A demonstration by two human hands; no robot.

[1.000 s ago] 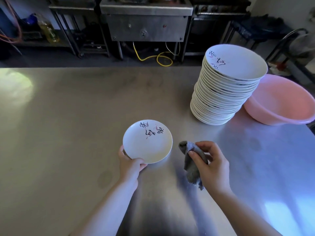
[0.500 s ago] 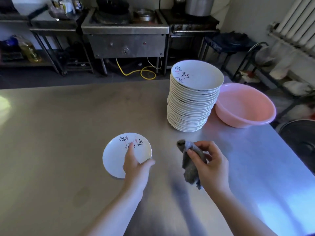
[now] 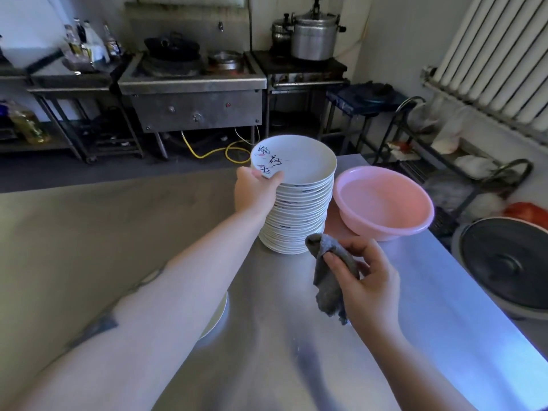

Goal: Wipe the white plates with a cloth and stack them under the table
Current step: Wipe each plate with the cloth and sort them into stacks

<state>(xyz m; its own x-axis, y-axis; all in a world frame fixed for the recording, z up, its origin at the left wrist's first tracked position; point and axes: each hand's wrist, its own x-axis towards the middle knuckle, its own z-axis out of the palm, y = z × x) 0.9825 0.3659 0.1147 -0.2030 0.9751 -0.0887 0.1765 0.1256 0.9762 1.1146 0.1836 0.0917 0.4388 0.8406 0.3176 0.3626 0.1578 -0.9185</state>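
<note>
The steel counter (image 3: 89, 232) carries a tall stack (image 3: 296, 215) of plates, with a pink basin (image 3: 385, 203) just beside it on the right. The left hand (image 3: 256, 192) pinches the top plate (image 3: 299, 161) at its near rim; a careless pull could tip the stack toward the basin. Another plate (image 3: 218, 317) peeks from under the left forearm, liable to be knocked. The right hand (image 3: 367, 280) grips the cloth (image 3: 329, 271), its fingers (image 3: 335, 264) curled round it.
</note>
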